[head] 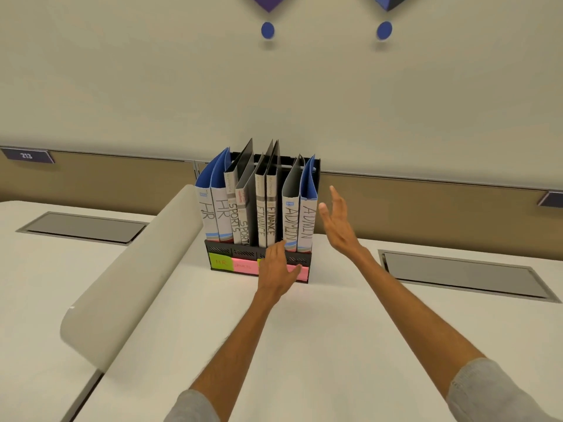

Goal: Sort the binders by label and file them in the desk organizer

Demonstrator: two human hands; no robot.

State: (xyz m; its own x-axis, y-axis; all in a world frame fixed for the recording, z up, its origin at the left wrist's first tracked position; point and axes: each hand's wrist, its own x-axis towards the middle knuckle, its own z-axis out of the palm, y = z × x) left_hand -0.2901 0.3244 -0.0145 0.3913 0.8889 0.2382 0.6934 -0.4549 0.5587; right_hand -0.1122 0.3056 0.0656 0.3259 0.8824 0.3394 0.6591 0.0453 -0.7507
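A black desk organizer stands at the back of the white desk, with green and pink sticky labels on its front. Upright in it, left to right, are two HR binders, two SPORTS binders, two FINANCE binders and two ADMIN binders. My left hand lies flat against the organizer's front, covering the right-hand labels, fingers reaching the base of an ADMIN binder. My right hand hovers open just right of the ADMIN binders, fingers spread, holding nothing.
A beige rounded divider panel slants across the desk to the left of the organizer. Grey cable hatches are set into the desk at the left and right. A wall rises right behind the organizer.
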